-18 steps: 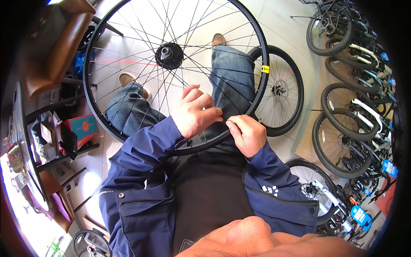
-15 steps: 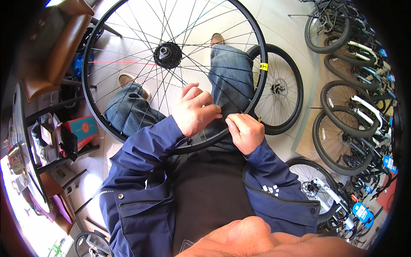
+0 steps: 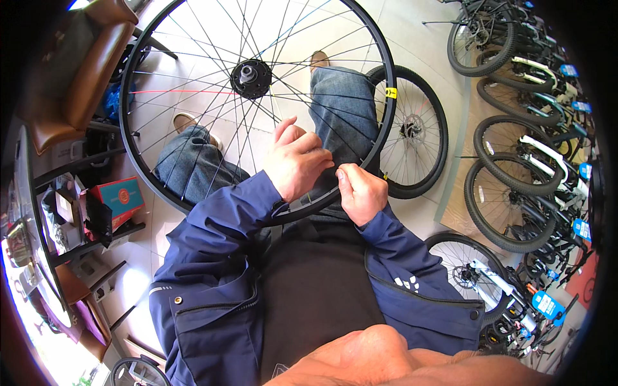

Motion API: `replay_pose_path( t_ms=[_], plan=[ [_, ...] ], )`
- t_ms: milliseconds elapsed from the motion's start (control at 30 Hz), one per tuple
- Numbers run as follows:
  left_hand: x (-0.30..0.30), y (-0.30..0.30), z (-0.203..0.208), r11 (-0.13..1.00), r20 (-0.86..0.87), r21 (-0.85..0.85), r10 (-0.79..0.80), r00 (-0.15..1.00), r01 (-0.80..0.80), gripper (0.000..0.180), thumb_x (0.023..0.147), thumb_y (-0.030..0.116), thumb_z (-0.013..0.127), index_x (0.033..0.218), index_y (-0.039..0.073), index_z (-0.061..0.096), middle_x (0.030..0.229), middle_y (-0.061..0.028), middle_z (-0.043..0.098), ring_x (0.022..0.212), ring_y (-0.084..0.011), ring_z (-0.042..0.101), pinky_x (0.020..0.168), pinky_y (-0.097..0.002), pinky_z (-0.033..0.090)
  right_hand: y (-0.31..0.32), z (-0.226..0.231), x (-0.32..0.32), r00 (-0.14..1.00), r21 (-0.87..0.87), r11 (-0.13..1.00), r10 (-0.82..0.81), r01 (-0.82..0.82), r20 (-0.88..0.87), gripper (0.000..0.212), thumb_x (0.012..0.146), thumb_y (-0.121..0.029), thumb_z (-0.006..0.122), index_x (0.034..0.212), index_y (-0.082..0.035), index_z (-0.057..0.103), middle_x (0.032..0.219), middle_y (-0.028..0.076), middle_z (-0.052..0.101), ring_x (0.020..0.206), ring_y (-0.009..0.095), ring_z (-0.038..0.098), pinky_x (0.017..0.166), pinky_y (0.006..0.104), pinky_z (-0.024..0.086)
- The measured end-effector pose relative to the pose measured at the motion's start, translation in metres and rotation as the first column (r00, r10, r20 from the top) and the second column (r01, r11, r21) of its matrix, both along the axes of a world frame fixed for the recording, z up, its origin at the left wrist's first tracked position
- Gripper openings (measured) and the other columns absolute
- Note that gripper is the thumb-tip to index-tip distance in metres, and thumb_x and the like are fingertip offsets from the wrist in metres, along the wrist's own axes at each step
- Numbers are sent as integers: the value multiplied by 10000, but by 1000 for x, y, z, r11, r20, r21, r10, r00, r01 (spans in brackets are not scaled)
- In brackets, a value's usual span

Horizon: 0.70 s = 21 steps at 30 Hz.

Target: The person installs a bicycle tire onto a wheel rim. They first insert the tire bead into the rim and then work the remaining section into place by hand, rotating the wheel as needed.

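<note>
The spoked wheel (image 3: pixel 251 79) is above the legs (image 3: pixel 347 106); near its five o'clock, the left hand (image 3: pixel 297 161) and right hand (image 3: pixel 362 193) have fingers (image 3: pixel 346 186) pinched closed, on what I cannot tell. A slackened pinch could drop any small part; uneven pressure could tip the wheel.

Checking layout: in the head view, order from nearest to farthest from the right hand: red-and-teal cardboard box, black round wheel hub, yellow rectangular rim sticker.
1. Yellow rim sticker: above the right hand, slightly right.
2. Black wheel hub: upper left.
3. Red-and-teal box: far left.
</note>
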<state>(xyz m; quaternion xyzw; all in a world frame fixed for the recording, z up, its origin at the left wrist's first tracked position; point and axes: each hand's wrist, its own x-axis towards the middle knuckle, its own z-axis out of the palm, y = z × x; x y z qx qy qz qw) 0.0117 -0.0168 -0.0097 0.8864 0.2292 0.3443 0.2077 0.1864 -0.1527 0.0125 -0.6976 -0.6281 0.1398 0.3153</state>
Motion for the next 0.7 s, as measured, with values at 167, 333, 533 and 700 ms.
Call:
replay_pose_path(
  t_ms=[167,333,533,700],
  plan=[
    [1,0,-2,1000,13,3,12,1000,-12,258,722,234,936,962,223,842,963,63,669,993,-207,665,1241,-531,409,1,-2,-5,999,-8,999,-33,33,4,77,1061,-111,726,1080,-36,732,916,168,769,803,378,770,695,430,594],
    [2,0,-4,1000,12,4,20,1000,-20,269,695,221,934,948,227,843,950,67,671,980,-203,669,1238,-527,415,-1,1,-10,998,-33,998,-52,53,18,79,1062,-111,724,1083,-35,732,913,172,771,800,383,769,691,434,593],
    [0,3,-4,1000,11,9,13,1000,-13,279,701,220,948,963,224,850,973,61,681,1004,-209,678,1229,-543,434,-3,-6,-11,996,-28,997,-74,73,-39,103,1065,-114,737,1121,-28,740,873,160,760,739,326,761,667,395,586],
    [-5,6,-2,999,27,27,-46,999,45,298,726,232,959,1005,227,856,992,62,685,1045,-207,682,1230,-576,439,-23,-8,18,909,-101,991,-121,88,-399,243,997,-43,837,1210,9,732,875,69,776,711,98,717,651,270,588]
  ],
)
